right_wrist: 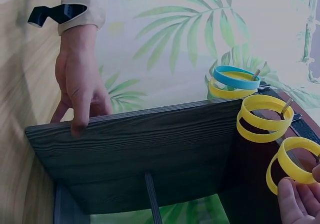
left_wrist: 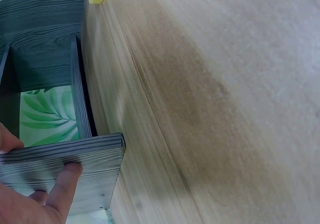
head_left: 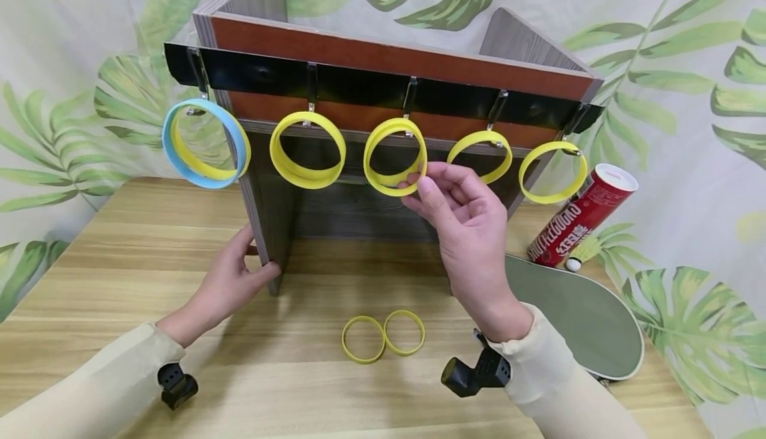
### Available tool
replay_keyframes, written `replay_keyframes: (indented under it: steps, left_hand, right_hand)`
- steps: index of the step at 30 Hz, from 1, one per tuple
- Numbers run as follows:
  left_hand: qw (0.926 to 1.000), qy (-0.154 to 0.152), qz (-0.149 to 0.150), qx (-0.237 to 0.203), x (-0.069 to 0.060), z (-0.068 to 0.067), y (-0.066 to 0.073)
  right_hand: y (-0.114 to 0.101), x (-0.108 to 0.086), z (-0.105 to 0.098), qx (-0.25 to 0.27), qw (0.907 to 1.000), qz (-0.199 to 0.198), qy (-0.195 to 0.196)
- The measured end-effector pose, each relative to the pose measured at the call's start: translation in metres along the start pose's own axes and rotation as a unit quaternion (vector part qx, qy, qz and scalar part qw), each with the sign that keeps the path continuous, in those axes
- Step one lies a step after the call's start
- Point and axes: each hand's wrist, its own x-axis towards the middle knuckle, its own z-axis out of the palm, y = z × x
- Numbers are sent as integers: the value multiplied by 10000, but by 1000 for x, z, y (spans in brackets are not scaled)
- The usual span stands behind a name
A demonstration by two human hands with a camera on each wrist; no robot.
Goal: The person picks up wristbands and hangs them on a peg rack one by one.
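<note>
The right hand [head_left: 475, 226] pinches the lower right edge of a yellow wristband-like ring [head_left: 367, 159] on the middle hook of a black strip [head_left: 257, 76]; two yellow bands show there. The left hand [head_left: 221, 286] grips the lower front edge of a dark wooden stand's side panel [left_wrist: 95, 156], thumb on one face and fingers on the other. A blue ring [head_left: 166, 145] and a yellow one hang on the leftmost hook. Two yellow rings [right_wrist: 250, 133] hang on the second hook. On the two right-hand hooks hang a yellow ring [head_left: 479, 136] and another yellow ring [head_left: 550, 199].
Two thin yellow rings [head_left: 365, 360] lie side by side on the wooden table [head_left: 287, 372]. Right of the stand, a red tube [head_left: 580, 216] leans beside a shuttlecock [head_left: 573, 264]. A grey-green racket-shaped case [head_left: 574, 312] lies partly behind the right forearm.
</note>
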Motion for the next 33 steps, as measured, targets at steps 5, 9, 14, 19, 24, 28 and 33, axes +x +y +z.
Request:
replay_keyframes:
  steps: [5, 9, 14, 19, 24, 28, 33]
  left_hand:
    - [10000, -9, -12, 9, 0, -1, 0]
    - [10000, 2, -10, -8, 1, -1, -1]
    - [10000, 16, 30, -12, 1, 0, -1]
    - [10000, 25, 44, 33, 1, -1, -1]
    - [10000, 16, -9, 28, 1, -1, -1]
    - [10000, 13, -81, 34, 1, -1, -1]
    - [9999, -14, -152, 74, 0, -1, -1]
  right_hand:
    - [2, -1, -2, -57, 9997, 188, -145]
    - [6, -2, -6, -138, 9987, 297, -388]
    - [13, -4, -13, -49, 9953, 544, -801]
    - [24, -6, -21, -320, 9859, 779, -1444]
    - [46, -4, -33, -969, 9631, 1287, -2158]
    - [71, -6, -48, -1618, 9377, 1767, -2517]
    - [105, -13, -67, -2214, 9117, 1913, -2883]
